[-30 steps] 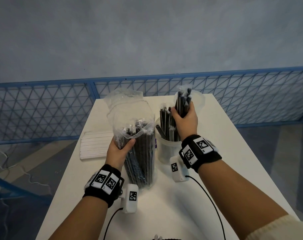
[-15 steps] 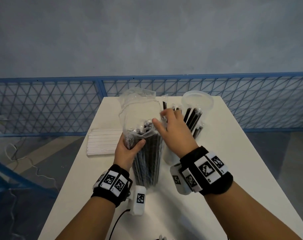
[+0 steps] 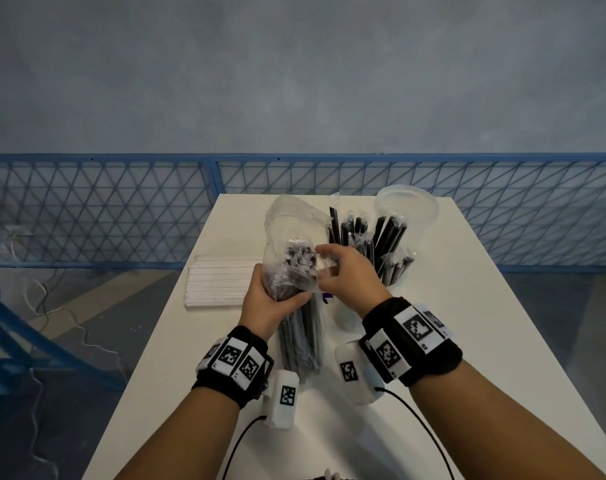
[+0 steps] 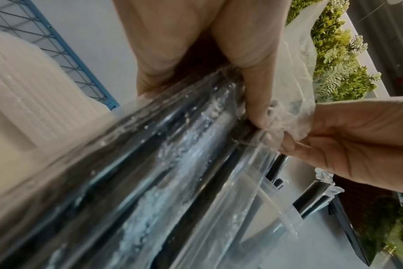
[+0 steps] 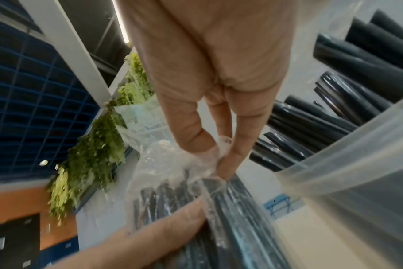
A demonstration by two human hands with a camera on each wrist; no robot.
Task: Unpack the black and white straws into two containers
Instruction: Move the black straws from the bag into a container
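Observation:
A clear plastic bag of black straws (image 3: 296, 306) stands tilted on the white table (image 3: 467, 341). My left hand (image 3: 273, 303) grips the bag around its upper part. My right hand (image 3: 332, 271) pinches the bag's plastic rim (image 5: 209, 160) between thumb and fingers; the pinch also shows in the left wrist view (image 4: 281, 140). Behind the right hand, a clear container (image 3: 346, 313) holds several wrapped black straws (image 3: 374, 237). A second clear container (image 3: 407, 206) stands empty at the back right. A pack of white straws (image 3: 221, 282) lies flat to the left.
A blue mesh fence (image 3: 121, 209) runs behind the table's far edge. Cables trail from both wrist devices over the near table (image 3: 429, 431). Loose wires lie on the floor at left (image 3: 52, 306).
My right hand let go of a bunch of black straws in the container, crossed left, and now pinches the bag's rim. The left hand kept its grip on the bag.

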